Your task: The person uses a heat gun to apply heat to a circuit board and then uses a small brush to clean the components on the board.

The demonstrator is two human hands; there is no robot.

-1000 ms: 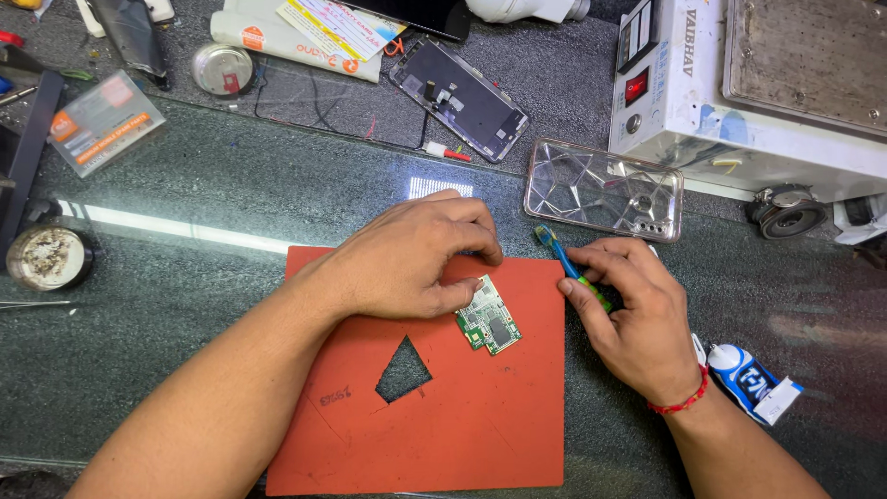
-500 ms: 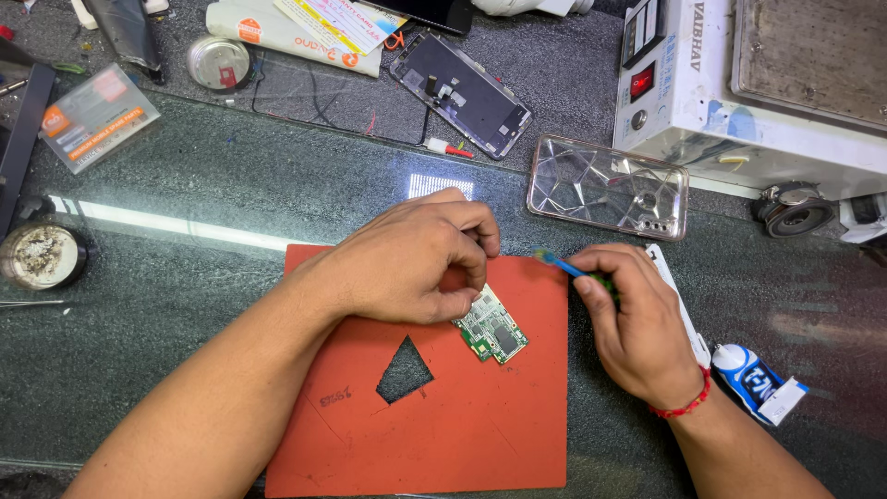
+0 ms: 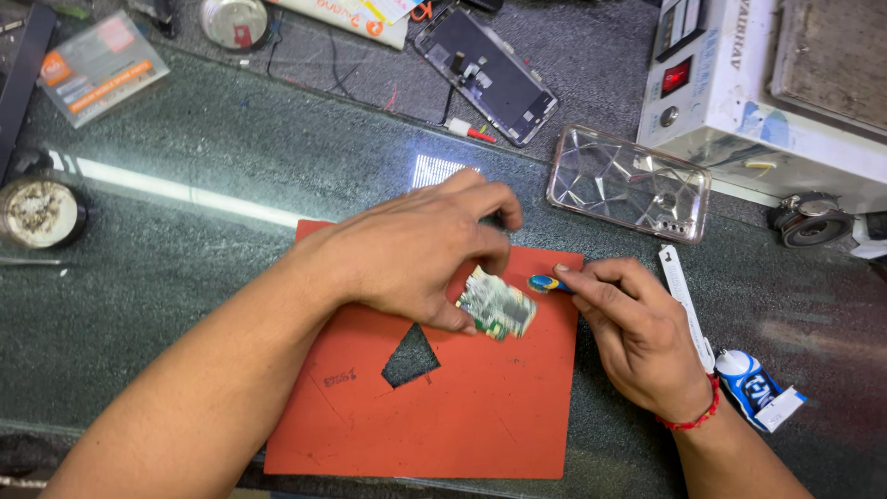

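Observation:
A small green circuit board (image 3: 499, 307) rests on an orange-red work mat (image 3: 462, 407) with a triangular hole cut in it. My left hand (image 3: 420, 249) pinches the board's left edge between thumb and fingers. Just to the right, my right hand (image 3: 637, 333) holds a small blue and yellow tool (image 3: 547, 284), its tip pointing at the board's upper right corner. A red thread bracelet circles the right wrist.
A clear phone case (image 3: 628, 183) lies behind the mat, an opened phone (image 3: 487, 71) farther back. A white machine (image 3: 767, 83) stands at back right. A small tube (image 3: 753, 388) and a white strip (image 3: 684, 300) lie right. A round tin (image 3: 39, 212) sits left.
The tool in my right hand has swung down and left, from beside the mat's far edge to the board's corner. My left hand has tilted the board slightly.

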